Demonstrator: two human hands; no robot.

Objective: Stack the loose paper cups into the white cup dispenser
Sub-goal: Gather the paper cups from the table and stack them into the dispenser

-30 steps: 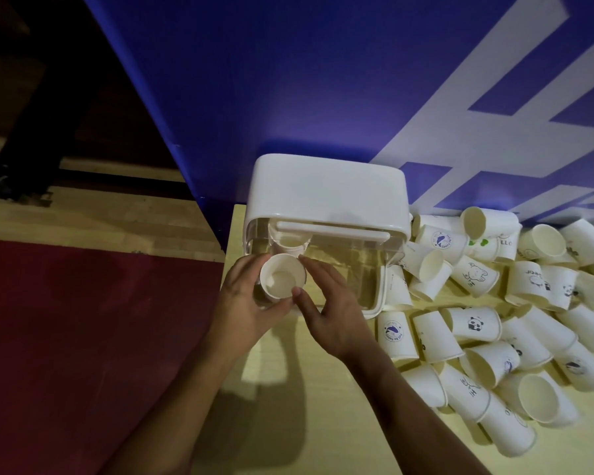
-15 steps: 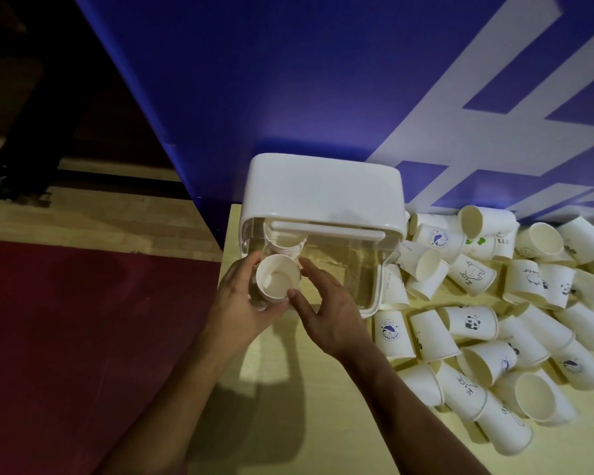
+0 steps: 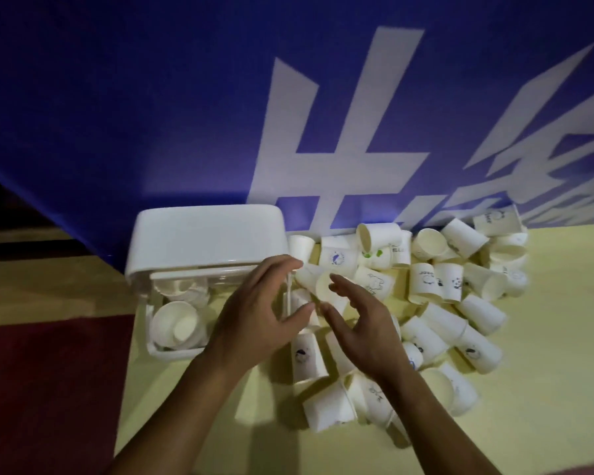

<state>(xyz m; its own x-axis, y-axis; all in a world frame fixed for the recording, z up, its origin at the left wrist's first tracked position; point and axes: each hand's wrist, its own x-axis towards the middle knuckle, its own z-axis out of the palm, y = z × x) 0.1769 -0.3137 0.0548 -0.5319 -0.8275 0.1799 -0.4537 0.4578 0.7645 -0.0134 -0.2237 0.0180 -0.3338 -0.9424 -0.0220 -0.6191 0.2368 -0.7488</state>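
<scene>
both hands empty, left hand (image 3: 254, 317) and right hand (image 3: 354, 323) fingers spread loose, hovering between white cup dispenser (image 3: 206, 238) and loose paper cups (image 3: 436, 303)

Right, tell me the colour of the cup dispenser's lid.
The cup dispenser's lid is plain white, with no print. It shows in the head view, the only one.

Both forearms reach forward side by side; the left grip (image 3: 258, 320) and right grip (image 3: 357, 327) face each other, fingers loosely curved, both empty
</scene>
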